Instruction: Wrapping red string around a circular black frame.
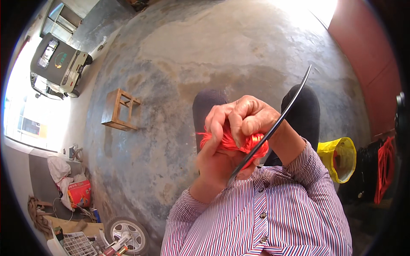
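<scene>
A bundle of shiny red string (pixel 234 141) is held close in front of my striped shirt, above my lap. My left hand (pixel 213 164) is wrapped round the bundle from below and the left, partly blurred. From above, my right hand (pixel 252 114) bends over it, fingers curled and pressed into the strands. Loose ends stick out at the left side. A thin black curved strip (pixel 279 121) slants across the view, in front of the bundle's right edge and my right wrist. Whether either hand touches this strip, I cannot tell.
A small wooden stool (pixel 112 112) lies on its side on the concrete floor. To the right stand a yellow bucket-like container (pixel 337 158) and hanging red strands (pixel 385 168). A wheel (pixel 127 234) and a white basket (pixel 79 244) are lower left. A three-wheeled vehicle (pixel 60 64) is parked upper left.
</scene>
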Demonstrator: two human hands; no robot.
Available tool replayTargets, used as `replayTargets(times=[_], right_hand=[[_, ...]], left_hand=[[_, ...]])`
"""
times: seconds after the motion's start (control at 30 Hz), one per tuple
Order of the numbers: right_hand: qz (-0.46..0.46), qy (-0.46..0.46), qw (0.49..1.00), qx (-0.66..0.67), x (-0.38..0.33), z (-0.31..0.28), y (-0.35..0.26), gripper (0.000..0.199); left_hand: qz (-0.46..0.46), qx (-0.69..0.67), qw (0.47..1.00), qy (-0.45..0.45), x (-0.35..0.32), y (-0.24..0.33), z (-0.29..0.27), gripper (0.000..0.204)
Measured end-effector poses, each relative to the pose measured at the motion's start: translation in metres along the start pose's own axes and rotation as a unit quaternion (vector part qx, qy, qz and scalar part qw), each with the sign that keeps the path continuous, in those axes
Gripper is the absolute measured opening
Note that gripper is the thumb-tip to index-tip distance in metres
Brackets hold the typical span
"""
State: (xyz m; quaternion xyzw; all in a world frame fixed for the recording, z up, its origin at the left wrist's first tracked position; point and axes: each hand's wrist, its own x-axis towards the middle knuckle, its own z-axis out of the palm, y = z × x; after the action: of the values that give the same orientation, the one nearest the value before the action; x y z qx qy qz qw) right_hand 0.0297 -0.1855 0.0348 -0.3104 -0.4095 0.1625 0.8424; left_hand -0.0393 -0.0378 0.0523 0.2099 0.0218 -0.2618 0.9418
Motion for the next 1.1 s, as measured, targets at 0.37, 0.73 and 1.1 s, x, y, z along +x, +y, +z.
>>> replayTargets(times=[0.37, 0.73, 1.1], right_hand=[[0.011, 0.116, 0.992, 0.039, -0.020, 0.005, 0.007, 0.018], [0.064, 0.327, 0.943, 0.018, -0.029, 0.008, 0.003, 0.044], [0.044, 0.293, 0.935, -0.197, -0.047, 0.057, -0.001, 0.050]], left_hand=[[-0.087, -0.015, 0.986, -0.141, -0.003, 0.009, -0.028, 0.052], [-0.027, 0.199, 0.978, -0.057, -0.010, 0.014, -0.016, 0.042], [-0.006, 0.199, 0.978, -0.067, -0.004, 0.028, -0.039, 0.051]])
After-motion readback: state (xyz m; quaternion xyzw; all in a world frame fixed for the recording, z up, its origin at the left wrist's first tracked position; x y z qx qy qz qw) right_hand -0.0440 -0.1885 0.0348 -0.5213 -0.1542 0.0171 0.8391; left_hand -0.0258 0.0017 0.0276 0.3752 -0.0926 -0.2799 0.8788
